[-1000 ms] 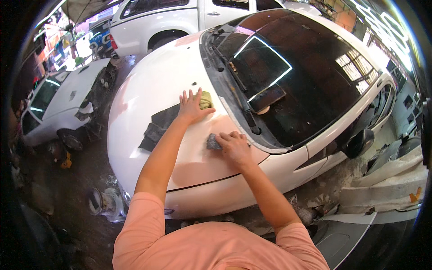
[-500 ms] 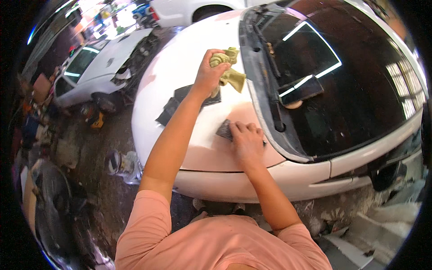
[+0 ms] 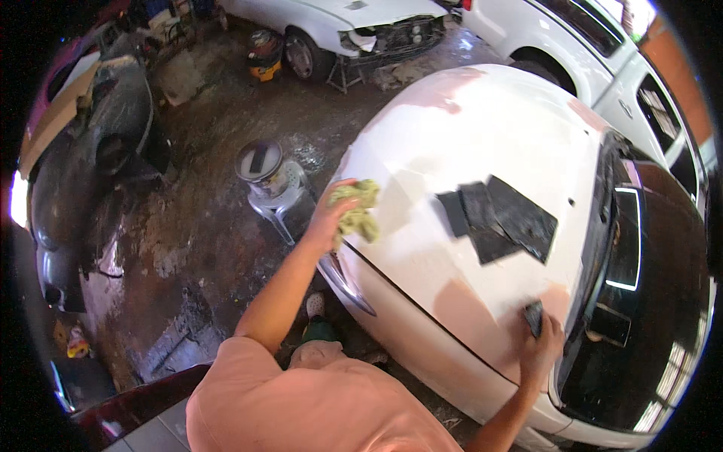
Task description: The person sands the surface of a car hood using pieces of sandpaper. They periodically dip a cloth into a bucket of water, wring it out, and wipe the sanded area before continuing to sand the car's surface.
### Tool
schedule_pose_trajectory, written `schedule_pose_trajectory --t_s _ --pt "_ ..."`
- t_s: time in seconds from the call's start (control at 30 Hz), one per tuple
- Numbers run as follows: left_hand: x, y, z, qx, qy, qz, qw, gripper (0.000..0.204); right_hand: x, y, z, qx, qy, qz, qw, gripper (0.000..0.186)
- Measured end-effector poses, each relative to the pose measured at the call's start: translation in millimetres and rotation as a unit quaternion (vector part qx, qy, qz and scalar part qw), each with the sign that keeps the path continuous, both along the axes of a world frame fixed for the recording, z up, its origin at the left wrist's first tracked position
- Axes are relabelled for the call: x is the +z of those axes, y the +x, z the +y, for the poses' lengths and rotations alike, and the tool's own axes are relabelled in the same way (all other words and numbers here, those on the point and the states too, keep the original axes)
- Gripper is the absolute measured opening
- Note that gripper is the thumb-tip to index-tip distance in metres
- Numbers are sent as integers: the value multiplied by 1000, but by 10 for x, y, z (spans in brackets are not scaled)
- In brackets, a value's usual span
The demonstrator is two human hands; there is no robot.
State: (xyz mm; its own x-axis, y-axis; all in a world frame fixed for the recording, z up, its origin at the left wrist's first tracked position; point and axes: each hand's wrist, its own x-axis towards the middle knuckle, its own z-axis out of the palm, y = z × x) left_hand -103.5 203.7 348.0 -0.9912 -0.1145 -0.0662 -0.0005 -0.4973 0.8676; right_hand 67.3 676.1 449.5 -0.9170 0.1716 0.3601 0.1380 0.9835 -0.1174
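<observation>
Fingers of right hand [image 3: 544, 346] closed on dark pad [image 3: 534, 319] at windshield end of white hood [image 3: 520, 135]; yellow-green cloth [image 3: 361, 215] gripped by left hand [image 3: 327, 217] near front corner. Dark sheets [image 3: 521, 217] laid mid-hood; beyond, bucket [image 3: 263, 175] set on stool [image 3: 279, 197]; another white car [image 3: 354, 13] parked behind.

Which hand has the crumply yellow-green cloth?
The left hand, near the headlight, holds the yellow-green cloth. The right hand is different: it has a small dark pad on the white hood.
</observation>
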Motion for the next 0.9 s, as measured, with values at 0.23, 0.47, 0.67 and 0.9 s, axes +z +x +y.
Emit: schedule_pose_trajectory --t_s 0.23,0.47,0.67,0.9 --pt "-1623 -1132 -2705 199 -165 -155 953 44 206 -77 -85 -72 -54 -118 989 40" --pt "-2880 -2490 -4243 88 -541 -245 799 50 73 40 81 -144 -27 -155 977 54" --pt "-4254 -2476 -5091 -127 -686 -347 627 63 -181 -148 564 -115 -130 -156 972 54" --pt "-3842 -2736 -4555 -194 -661 -351 634 66 125 96 44 -137 -37 -167 976 40"
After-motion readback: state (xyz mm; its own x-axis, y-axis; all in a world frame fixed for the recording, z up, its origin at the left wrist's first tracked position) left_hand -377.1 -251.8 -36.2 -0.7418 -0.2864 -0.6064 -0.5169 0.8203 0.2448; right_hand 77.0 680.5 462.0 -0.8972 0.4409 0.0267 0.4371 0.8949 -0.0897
